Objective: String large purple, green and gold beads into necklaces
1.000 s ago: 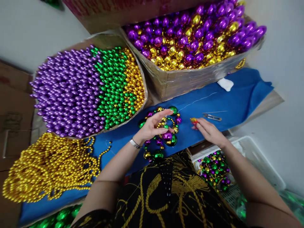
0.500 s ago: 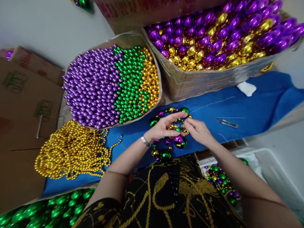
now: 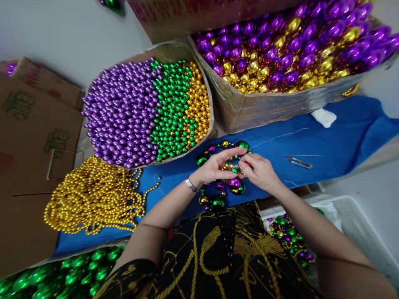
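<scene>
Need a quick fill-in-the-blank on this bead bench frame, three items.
The left hand and right hand meet over a beaded necklace lying on a ___ cloth.
In the left box, green beads sit between purple and ___ ones.
The snips lie to the ___ of both hands.
Missing: blue; gold; right.

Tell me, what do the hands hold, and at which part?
The left hand and right hand both pinch the bead necklace with their fingers at its far side, near a large green bead.

Small-bead box [image 3: 212, 120], large-bead box [image 3: 274, 110] block far side; gold strands [image 3: 93, 199] crowd left; blue cloth [image 3: 343, 137] open right.
</scene>
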`<state>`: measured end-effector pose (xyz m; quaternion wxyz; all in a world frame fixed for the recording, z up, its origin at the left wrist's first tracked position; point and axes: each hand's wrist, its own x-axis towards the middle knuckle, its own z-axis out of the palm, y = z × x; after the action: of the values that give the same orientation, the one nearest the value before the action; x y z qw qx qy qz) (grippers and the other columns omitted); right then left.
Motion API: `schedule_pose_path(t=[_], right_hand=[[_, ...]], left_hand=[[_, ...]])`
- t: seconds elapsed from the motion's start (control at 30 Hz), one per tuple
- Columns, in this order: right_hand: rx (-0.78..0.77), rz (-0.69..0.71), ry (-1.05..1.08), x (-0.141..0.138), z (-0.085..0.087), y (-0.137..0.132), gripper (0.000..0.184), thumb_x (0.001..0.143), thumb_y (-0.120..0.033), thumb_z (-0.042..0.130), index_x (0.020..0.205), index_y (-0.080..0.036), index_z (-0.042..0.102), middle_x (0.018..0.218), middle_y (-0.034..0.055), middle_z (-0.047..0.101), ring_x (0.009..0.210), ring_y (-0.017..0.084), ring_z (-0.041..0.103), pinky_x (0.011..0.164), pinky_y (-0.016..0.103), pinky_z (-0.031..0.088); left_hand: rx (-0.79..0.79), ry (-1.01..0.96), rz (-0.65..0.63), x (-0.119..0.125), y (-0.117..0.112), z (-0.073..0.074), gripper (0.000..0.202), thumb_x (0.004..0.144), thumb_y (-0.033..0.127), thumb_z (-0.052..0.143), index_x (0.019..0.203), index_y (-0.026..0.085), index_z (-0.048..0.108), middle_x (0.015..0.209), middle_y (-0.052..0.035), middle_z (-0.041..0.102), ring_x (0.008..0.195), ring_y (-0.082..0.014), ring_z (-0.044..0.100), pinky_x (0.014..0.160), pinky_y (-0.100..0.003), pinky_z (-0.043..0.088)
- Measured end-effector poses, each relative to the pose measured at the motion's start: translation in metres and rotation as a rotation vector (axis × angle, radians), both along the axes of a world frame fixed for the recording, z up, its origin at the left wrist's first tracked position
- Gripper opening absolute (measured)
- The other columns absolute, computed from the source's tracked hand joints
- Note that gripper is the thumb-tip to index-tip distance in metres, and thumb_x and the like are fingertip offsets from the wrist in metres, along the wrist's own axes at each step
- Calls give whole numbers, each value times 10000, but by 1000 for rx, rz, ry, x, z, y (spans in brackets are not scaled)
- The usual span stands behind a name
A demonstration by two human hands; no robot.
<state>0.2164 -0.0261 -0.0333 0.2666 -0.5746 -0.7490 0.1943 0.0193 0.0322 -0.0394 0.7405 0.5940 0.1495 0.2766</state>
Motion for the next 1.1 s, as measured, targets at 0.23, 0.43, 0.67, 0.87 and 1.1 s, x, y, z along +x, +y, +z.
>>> schedule_pose_path(t=[0.23, 0.43, 0.67, 0.87, 1.1], right_hand=[[158, -27, -95, 6, -2, -4, 331, 952, -486, 474, 859, -207, 627, 820, 51, 666, 806, 210, 576, 744, 338, 453], [148, 63, 148, 8, 14, -21, 249, 947, -376, 562, 1137, -225, 620, 983, 45, 675, 903, 188, 622, 789, 322, 499], [376, 131, -193, 8, 16, -24, 252, 906, -384, 615, 1090, -235, 702, 847, 55, 652, 847, 218, 587, 724, 335, 496], [246, -97, 15, 27, 27, -25, 491, 855, -472, 680, 1290, -264, 590, 843, 56, 697, 727, 206, 652, 653, 344, 532], [89, -32, 245, 9, 22, -55, 236, 904, -407, 627, 1076, -270, 713, 1053, 61, 717, 897, 206, 699, 793, 346, 573]], left_hand=[[84, 5, 21, 0, 2, -3, 744, 762, 257, 807, 1438, 302, 500, 1524, -99, 468, 1404, -299, 450, 1166, -448, 393], [204, 27, 93, 4, -7, 3, 706, 826, 274, 749, 1467, 317, 455, 1533, -84, 455, 1421, -267, 429, 1173, -431, 392], [312, 30, 59, 11, -9, 7, 652, 882, 381, 676, 1483, 289, 440, 1533, -87, 457, 1436, -268, 409, 1215, -429, 325], [397, 139, 205, 16, -6, 17, 627, 913, 391, 607, 1488, 218, 426, 1507, -111, 484, 1390, -262, 472, 1171, -443, 386], [166, 55, 517, 35, -1, 63, 581, 881, 267, 640, 1439, 242, 479, 1531, -111, 440, 1300, -324, 549, 1032, -533, 525]])
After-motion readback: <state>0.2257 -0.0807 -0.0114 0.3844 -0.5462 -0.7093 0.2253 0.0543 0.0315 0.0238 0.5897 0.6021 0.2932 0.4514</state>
